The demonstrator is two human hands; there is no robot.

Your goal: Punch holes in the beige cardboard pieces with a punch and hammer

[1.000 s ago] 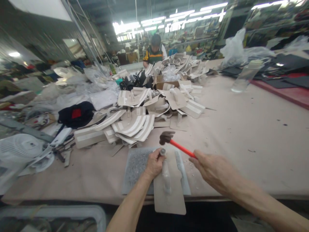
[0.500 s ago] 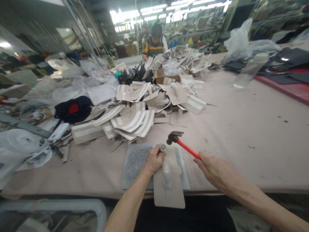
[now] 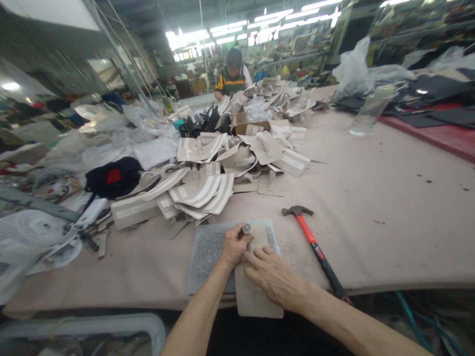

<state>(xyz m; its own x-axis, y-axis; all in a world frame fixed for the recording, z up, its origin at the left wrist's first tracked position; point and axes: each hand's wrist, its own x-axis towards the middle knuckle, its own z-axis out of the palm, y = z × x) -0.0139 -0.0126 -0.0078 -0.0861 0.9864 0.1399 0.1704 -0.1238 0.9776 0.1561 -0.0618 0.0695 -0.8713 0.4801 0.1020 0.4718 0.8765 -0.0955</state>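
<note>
My left hand [image 3: 234, 246] is closed around a short, round metal punch [image 3: 247, 229], held upright near the far end of a beige panel [image 3: 258, 301]. The panel lies partly on a grey pad [image 3: 210, 257], and its near end sticks out past the table edge. My right hand [image 3: 272, 274] has its fingers curled down on the panel, where its strap lies; the hand hides most of that strap. A claw hammer [image 3: 309, 235] with a red and black handle rests on the table to the right, apart from both hands.
A heap of beige panels with white strips [image 3: 204, 190] fills the table's middle. A white fan [image 3: 33, 230] stands at left, above a grey bin [image 3: 152, 321]. A clear bottle [image 3: 367, 116] and a red board [image 3: 419, 131] are at right. A person [image 3: 233, 76] sits beyond.
The hammer has left my right hand and now lies on the table. My right hand has moved left onto the panel. My left hand still holds the punch in nearly the same place.
</note>
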